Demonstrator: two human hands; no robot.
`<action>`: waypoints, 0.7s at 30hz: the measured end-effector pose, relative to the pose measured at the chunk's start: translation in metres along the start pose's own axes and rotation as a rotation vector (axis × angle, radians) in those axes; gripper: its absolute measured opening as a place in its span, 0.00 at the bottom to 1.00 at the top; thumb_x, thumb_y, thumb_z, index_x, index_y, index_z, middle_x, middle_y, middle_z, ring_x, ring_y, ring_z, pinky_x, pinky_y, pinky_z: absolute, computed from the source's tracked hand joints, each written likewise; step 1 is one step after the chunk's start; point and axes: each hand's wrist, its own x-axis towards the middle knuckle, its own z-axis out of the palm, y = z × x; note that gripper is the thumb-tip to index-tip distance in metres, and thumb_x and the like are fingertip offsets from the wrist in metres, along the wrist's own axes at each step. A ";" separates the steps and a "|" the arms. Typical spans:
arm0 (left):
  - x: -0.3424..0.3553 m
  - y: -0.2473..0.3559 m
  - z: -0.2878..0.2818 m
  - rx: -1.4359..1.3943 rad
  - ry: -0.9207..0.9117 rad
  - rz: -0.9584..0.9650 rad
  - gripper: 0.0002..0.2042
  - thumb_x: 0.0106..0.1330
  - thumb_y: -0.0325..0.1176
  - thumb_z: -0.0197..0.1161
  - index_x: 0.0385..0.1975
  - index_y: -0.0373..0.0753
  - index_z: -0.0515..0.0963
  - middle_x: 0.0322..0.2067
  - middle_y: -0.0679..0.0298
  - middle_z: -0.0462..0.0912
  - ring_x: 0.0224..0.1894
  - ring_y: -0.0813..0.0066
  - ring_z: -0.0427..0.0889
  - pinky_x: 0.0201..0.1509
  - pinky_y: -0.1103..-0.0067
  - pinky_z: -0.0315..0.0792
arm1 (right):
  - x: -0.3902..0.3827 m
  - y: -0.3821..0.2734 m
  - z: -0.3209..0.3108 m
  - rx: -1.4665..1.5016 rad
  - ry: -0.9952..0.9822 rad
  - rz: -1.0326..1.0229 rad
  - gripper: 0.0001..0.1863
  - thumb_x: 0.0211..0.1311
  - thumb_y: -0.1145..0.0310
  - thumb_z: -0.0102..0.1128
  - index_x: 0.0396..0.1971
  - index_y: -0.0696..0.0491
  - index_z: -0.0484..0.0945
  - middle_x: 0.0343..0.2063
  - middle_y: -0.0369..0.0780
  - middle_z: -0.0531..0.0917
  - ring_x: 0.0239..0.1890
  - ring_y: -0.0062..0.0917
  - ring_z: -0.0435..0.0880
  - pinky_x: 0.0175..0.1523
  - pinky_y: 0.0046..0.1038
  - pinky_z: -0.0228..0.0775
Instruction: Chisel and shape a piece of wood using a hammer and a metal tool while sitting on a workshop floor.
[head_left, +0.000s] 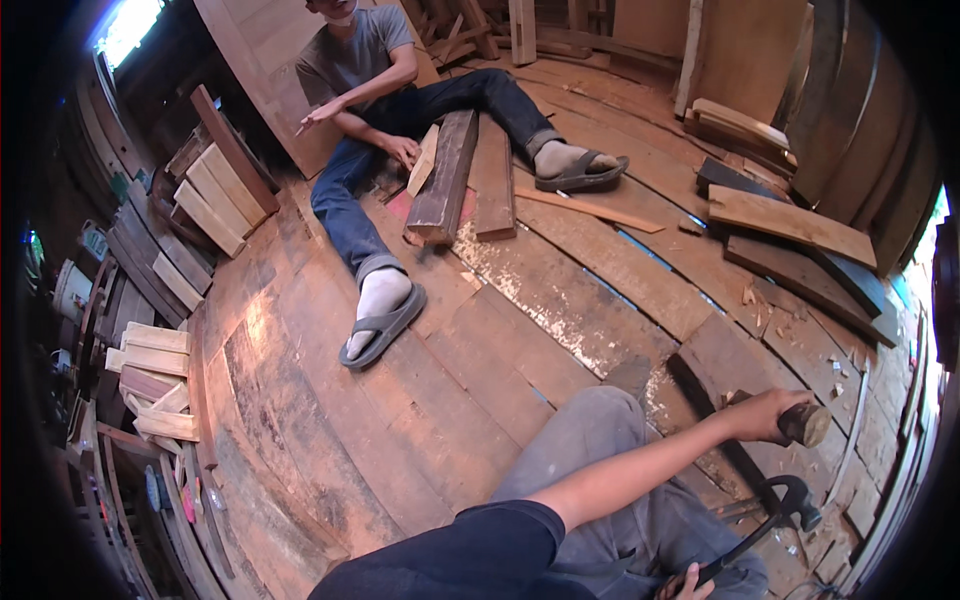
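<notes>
My left forearm reaches across my grey-trousered leg (590, 440) to my left hand (768, 416), closed around a short, round wooden piece (808, 425) over a dark board (705, 355) at the lower right. My right hand (688, 585), partly cut off by the bottom edge, grips the handle of a black hammer-like tool (798, 505), whose metal head is raised just below my left hand.
A person (350, 70) sits opposite on the plank floor (480, 370), legs spread around thick timbers (445, 175), one hand at a pale block (422, 160). Cut wood pieces (150, 350) are stacked along the left; loose boards (790, 225) lie at right, near upright panels (740, 60).
</notes>
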 end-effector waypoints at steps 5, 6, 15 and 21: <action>0.017 -0.015 0.020 -0.006 -0.055 0.154 0.22 0.38 0.33 0.73 0.32 0.36 0.69 0.27 0.53 0.76 0.31 0.54 0.77 0.35 0.68 0.69 | 0.004 -0.003 0.005 0.036 0.142 0.085 0.19 0.67 0.63 0.56 0.18 0.51 0.64 0.09 0.32 0.66 0.08 0.16 0.59 0.13 0.22 0.49; 0.016 -0.019 0.017 -0.001 -0.056 0.158 0.22 0.38 0.33 0.73 0.32 0.36 0.69 0.27 0.53 0.76 0.31 0.54 0.77 0.35 0.68 0.69 | 0.007 -0.002 0.007 0.038 0.139 0.080 0.19 0.67 0.63 0.56 0.18 0.51 0.64 0.09 0.32 0.66 0.08 0.16 0.59 0.13 0.22 0.49; 0.005 -0.011 0.003 -0.043 -0.028 -0.035 0.26 0.37 0.28 0.73 0.41 0.37 0.71 0.32 0.56 0.77 0.37 0.61 0.79 0.44 0.71 0.72 | 0.021 -0.006 0.016 -0.251 0.029 0.122 0.16 0.67 0.63 0.56 0.20 0.53 0.69 0.09 0.32 0.66 0.07 0.17 0.62 0.12 0.23 0.51; 0.009 -0.010 -0.004 -0.029 0.026 0.019 0.28 0.38 0.27 0.74 0.43 0.36 0.71 0.33 0.57 0.77 0.38 0.63 0.78 0.45 0.72 0.72 | 0.035 -0.002 0.010 -0.312 -0.066 0.188 0.11 0.66 0.66 0.55 0.25 0.54 0.72 0.11 0.33 0.69 0.10 0.18 0.67 0.15 0.22 0.55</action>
